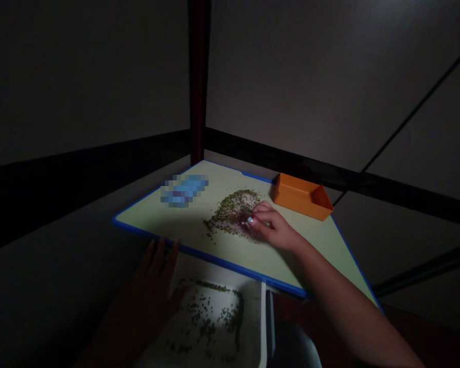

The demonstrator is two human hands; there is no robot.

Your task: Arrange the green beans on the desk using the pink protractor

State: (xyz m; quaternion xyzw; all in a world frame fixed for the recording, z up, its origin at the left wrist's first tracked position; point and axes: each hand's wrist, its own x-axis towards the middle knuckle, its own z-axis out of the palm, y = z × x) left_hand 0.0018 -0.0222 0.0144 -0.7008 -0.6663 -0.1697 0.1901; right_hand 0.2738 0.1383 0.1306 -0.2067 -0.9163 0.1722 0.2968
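My right hand (274, 227) is over the pale board (310, 260) with its blue edge, thumb and fingers pinched together at a scatter of small greenish grains (233, 204). Whatever sits between those fingertips is too small to make out. In deep shadow at the board's near edge, my left hand (157, 271) has its fingers stretched out and apart. Its thumb reaches over the left side of a white tray (263, 327), which is just below the board. More small dark grains (205, 312) lie in that tray, some lined along its inner edges.
An orange open box (302, 197) stands at the board's far right edge. A blurred blue item (184, 190) lies at the far left. Walls (291, 76) meet in a corner behind the board, with a dark red post (198, 76). The scene is dim.
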